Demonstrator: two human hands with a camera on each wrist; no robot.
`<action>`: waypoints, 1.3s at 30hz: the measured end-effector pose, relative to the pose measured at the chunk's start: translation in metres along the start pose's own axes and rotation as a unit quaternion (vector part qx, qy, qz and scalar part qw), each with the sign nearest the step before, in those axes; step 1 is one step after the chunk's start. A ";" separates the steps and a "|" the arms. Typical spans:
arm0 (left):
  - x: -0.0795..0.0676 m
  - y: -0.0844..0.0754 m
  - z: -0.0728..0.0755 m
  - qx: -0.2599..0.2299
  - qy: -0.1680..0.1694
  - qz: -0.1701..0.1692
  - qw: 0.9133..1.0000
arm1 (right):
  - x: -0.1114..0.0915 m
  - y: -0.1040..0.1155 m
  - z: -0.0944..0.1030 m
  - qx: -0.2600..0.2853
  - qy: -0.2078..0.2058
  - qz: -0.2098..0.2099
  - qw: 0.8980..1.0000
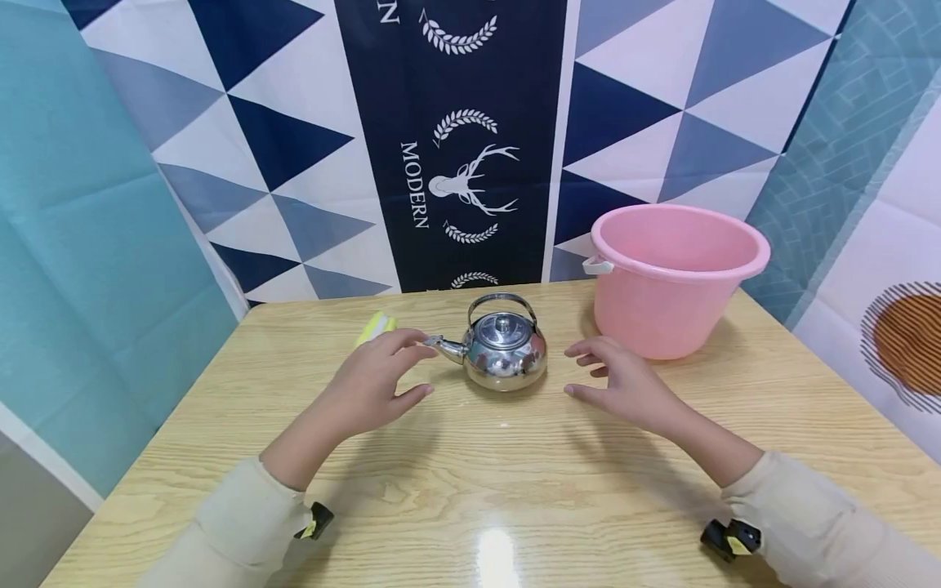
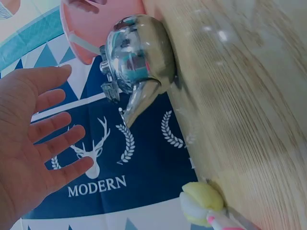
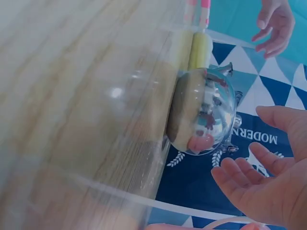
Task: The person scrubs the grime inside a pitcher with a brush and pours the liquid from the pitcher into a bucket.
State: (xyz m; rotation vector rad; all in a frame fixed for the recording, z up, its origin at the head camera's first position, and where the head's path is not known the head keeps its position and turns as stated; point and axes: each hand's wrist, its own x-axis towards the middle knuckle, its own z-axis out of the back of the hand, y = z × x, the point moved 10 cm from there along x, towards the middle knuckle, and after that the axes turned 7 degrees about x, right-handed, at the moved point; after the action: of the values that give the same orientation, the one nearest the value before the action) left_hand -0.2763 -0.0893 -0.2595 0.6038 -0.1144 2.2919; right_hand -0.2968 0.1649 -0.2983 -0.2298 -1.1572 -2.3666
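A shiny steel teapot (image 1: 505, 351) with a lid and an upright arched handle stands on the wooden table, its spout pointing left. My left hand (image 1: 376, 382) hovers left of it, fingers spread and holding nothing; in the head view the fingertips overlap the spout's tip. To the right of the pot, my right hand (image 1: 623, 384) is held in the air with loosely bent fingers and a gap between it and the steel body. Both palms face inward, as the left wrist view and the right wrist view show. Behind the left hand lies a yellow and white sponge brush (image 2: 204, 203) with a pink handle, partly hidden in the head view.
A large pink bucket (image 1: 672, 286) with a white handle fitting stands at the back right of the table (image 1: 412, 506), just beyond the right hand. A patterned cloth (image 1: 470, 147) with triangles and a deer print hangs behind the table's far edge.
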 end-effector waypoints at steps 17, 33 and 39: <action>0.022 -0.013 -0.016 -0.033 0.021 -0.013 0.999 | 0.014 -0.021 -0.004 0.041 0.012 -0.099 0.994; 0.049 -0.018 -0.021 -0.095 -0.011 -0.038 0.995 | 0.035 -0.038 -0.017 0.129 -0.003 -0.171 0.977; 0.057 -0.020 -0.021 -0.092 -0.020 -0.043 0.995 | 0.040 -0.046 -0.023 0.145 -0.002 -0.176 0.974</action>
State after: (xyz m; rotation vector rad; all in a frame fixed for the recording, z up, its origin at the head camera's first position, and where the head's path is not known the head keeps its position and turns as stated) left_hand -0.3051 -0.0324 -0.2539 0.5494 -0.3095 2.1576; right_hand -0.3527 0.1562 -0.3302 0.0799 -1.6385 -2.4460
